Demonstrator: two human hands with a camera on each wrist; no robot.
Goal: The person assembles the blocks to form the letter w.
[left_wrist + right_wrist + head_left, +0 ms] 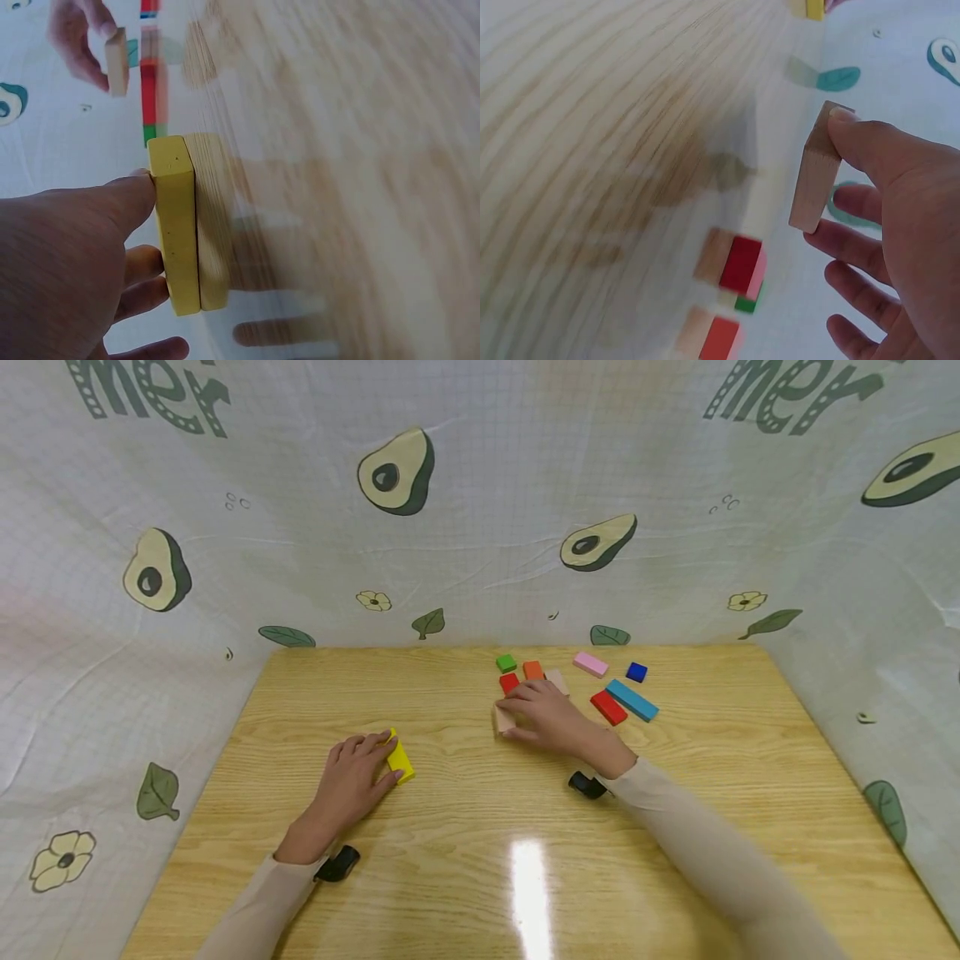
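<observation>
Avocado-print cloth (480, 510) backs the wooden table (420, 877). I observe a red block (510, 682) and an orange block (533, 670) crowding the right hand (551, 718) — a pink block (591, 664) lies farther off. It pinches a plain block (817, 176), raised; the left hand (351, 783), part-closed, grips the yellow block (401, 760) on the table.

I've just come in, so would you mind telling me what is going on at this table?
A person is handling coloured and plain blocks. The left hand grips a yellow block that lies on the table. The right hand holds a plain wooden block up off the surface, between thumb and fingers. Toward the far edge lie a green block, an orange block, a pink block and a dark blue block.
</observation>
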